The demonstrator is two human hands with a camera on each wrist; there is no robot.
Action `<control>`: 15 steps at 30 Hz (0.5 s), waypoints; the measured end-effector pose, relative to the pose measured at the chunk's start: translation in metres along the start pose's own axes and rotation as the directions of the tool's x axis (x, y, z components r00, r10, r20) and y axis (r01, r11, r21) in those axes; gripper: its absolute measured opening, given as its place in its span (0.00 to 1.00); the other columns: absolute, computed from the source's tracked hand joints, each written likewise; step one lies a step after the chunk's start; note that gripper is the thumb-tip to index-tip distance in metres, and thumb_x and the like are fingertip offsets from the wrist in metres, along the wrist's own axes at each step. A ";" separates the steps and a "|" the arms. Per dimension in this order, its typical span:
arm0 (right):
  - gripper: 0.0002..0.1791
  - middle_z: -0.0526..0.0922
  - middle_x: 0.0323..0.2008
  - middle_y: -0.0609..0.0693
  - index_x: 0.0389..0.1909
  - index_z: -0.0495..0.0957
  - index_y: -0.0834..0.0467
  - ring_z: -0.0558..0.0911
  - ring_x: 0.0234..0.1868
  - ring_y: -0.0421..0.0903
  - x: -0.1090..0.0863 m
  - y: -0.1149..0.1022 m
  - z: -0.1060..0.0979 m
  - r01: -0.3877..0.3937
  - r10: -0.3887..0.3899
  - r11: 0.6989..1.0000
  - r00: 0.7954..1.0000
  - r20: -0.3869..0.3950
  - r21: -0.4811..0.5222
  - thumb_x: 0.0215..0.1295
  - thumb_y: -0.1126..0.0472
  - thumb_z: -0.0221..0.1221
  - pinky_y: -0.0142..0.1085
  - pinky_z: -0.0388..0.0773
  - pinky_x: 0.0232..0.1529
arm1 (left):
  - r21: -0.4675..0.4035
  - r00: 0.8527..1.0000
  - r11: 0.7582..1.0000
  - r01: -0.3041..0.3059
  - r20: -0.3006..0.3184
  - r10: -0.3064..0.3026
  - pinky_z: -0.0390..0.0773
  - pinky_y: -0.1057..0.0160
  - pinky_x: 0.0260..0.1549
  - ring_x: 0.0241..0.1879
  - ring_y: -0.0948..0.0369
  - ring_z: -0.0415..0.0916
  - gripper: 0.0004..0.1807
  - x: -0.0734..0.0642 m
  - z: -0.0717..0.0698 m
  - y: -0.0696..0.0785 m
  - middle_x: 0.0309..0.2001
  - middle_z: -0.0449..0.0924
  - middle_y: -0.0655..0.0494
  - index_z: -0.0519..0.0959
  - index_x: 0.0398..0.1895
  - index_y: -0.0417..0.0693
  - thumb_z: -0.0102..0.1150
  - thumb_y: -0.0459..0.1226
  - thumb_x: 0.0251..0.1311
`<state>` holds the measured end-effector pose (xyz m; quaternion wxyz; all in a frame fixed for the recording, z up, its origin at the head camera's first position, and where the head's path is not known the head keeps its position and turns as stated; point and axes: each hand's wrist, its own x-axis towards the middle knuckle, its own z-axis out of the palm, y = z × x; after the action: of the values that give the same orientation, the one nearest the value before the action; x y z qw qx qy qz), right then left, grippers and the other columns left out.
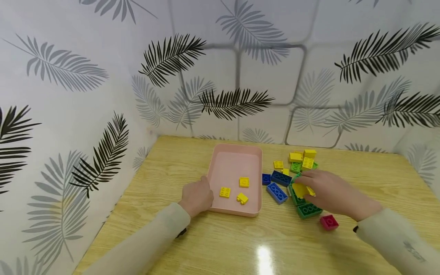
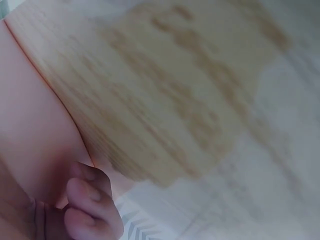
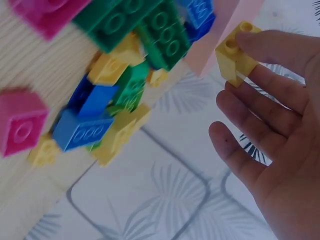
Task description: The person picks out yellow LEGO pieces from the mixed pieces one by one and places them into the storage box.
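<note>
My left hand (image 1: 197, 196) grips the near left side of a pink tray (image 1: 235, 162), its fingers (image 2: 95, 205) curled at the wall in the left wrist view. Inside the tray lie three small yellow bricks, one near the middle (image 1: 225, 192). My right hand (image 1: 324, 191) is over the pile of toy bricks to the right of the tray. Between thumb and fingertips it pinches a yellow brick (image 3: 227, 67), clearly seen in the right wrist view. Near that hand are a green brick (image 1: 309, 210) and a blue brick (image 1: 277, 193).
A red-pink brick (image 1: 329, 222) lies apart at the pile's near right. Several yellow bricks (image 1: 295, 157) are heaped at the back, beside dark blue ones (image 1: 281, 178). Behind the wooden table (image 1: 178, 152) hangs a leaf-patterned cloth (image 1: 268, 76).
</note>
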<state>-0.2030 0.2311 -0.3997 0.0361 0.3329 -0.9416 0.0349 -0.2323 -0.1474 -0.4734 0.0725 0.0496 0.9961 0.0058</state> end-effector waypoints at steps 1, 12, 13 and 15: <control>0.24 0.84 0.51 0.52 0.54 0.82 0.56 0.83 0.51 0.54 0.004 -0.003 0.000 0.010 -0.010 1.000 1.000 -0.007 0.009 0.54 0.60 0.73 0.52 0.80 0.52 | 0.001 1.000 1.000 0.000 0.000 0.000 0.72 0.61 0.16 0.15 0.60 0.69 0.28 0.000 0.000 0.000 0.18 0.72 0.52 0.67 0.65 0.31 0.48 0.44 0.72; 0.24 0.82 0.57 0.53 0.59 0.80 0.55 0.81 0.58 0.53 0.052 -0.033 0.006 0.050 -0.053 0.997 0.997 0.050 0.057 0.61 0.59 0.70 0.49 0.80 0.55 | -0.011 1.000 1.000 0.000 -0.001 0.000 0.73 0.60 0.17 0.15 0.59 0.69 0.27 0.001 0.005 -0.001 0.18 0.72 0.53 0.68 0.64 0.31 0.47 0.44 0.72; 0.24 0.82 0.57 0.52 0.59 0.80 0.55 0.81 0.58 0.52 0.058 -0.036 0.006 0.059 -0.062 0.997 0.997 0.054 0.059 0.61 0.59 0.70 0.48 0.79 0.56 | -0.016 1.000 1.000 -0.003 0.001 0.003 0.72 0.60 0.16 0.15 0.59 0.69 0.27 0.001 0.004 -0.001 0.18 0.71 0.53 0.68 0.64 0.31 0.47 0.44 0.72; 0.25 0.82 0.57 0.52 0.60 0.80 0.55 0.81 0.58 0.52 0.068 -0.041 0.006 0.078 -0.081 0.995 0.995 0.052 0.058 0.61 0.59 0.70 0.48 0.79 0.56 | -0.022 1.000 1.000 -0.008 -0.002 0.008 0.72 0.61 0.16 0.14 0.60 0.69 0.27 0.001 0.004 -0.002 0.17 0.71 0.53 0.67 0.64 0.31 0.47 0.44 0.72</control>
<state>-0.2306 0.1559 -0.3981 0.0025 0.3718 -0.9269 0.0507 -0.2328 -0.1491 -0.4775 0.0721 0.0527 0.9959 0.0171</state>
